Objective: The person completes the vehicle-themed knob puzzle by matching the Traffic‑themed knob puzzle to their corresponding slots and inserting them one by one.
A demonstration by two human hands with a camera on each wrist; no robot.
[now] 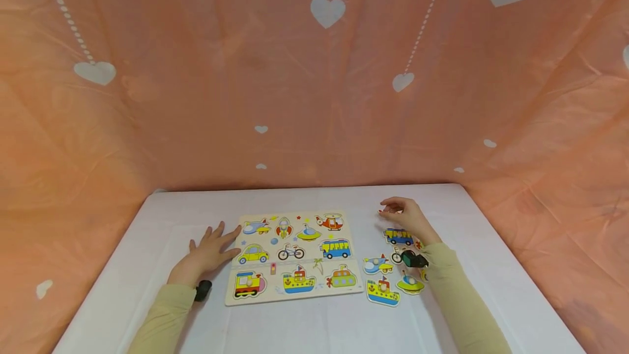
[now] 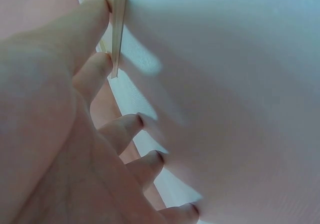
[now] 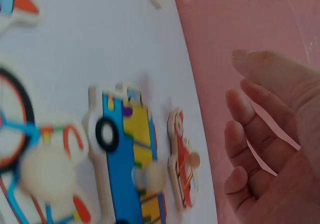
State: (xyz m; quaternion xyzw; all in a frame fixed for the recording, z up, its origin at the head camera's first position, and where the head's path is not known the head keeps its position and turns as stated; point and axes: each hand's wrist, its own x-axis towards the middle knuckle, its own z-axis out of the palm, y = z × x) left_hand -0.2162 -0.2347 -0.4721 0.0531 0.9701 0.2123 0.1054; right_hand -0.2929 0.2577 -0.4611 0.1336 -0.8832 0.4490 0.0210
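My left hand (image 1: pixel 210 253) lies at the left edge of a wooden puzzle board (image 1: pixel 313 242), fingers spread. In the left wrist view, its thumb and index finger touch the board's edge (image 2: pixel 119 29). Vehicle pictures cover the board. At the back right, my right hand (image 1: pixel 405 214) hovers with loosely bent fingers. Close by, the right wrist view shows a red helicopter piece (image 3: pixel 181 159) with a wooden knob, apart from the fingers. The blue bus piece (image 1: pixel 398 236) and bicycle piece (image 1: pixel 396 256) lie nearer me, the latter partly hidden by the wrist camera.
An airplane piece (image 1: pixel 377 265), a ship piece (image 1: pixel 383 292) and a flying saucer piece (image 1: pixel 410 284) lie between the board and my right forearm. More pieces are partly hidden under that arm. A pink curtain (image 1: pixel 314 124) hangs behind the white table (image 1: pixel 290 332).
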